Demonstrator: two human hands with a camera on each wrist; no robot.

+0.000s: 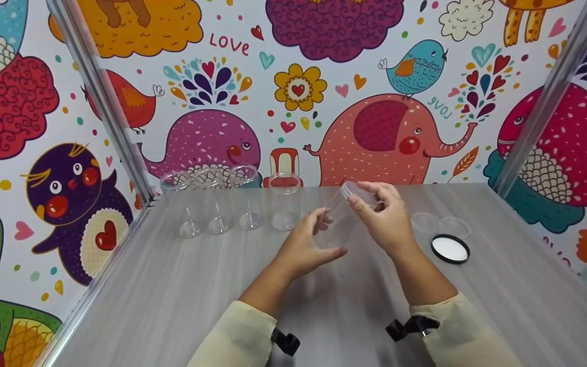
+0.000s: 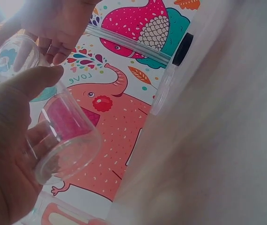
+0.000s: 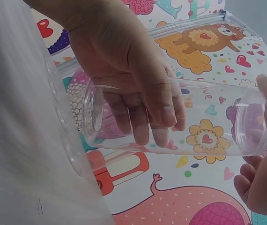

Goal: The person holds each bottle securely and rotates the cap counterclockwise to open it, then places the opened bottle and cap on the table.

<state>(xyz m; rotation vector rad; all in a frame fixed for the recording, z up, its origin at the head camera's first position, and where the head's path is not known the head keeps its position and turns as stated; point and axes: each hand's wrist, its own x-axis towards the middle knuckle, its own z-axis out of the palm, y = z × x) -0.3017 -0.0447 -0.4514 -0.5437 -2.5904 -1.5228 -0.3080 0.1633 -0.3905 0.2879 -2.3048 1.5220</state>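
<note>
A clear plastic jar (image 1: 335, 224) is held tilted above the table between both hands. My left hand (image 1: 298, 250) grips its side near the base, thumb on one side and fingers on the other, as the right wrist view shows. At the raised upper end my right hand (image 1: 389, 218) pinches a clear ringed lid (image 3: 254, 129) between thumb and fingers. Whether this lid is screwed tight cannot be made out. The see-through jar (image 2: 70, 136) has nothing visible inside it in the left wrist view.
Several clear jars (image 1: 286, 209) stand upright in a row at the back left. Right of my right hand lie two clear round discs (image 1: 425, 223) and a black-rimmed white lid (image 1: 450, 250) on the grey table (image 1: 181, 306). Cartoon-printed walls (image 1: 293, 137) enclose the back and sides.
</note>
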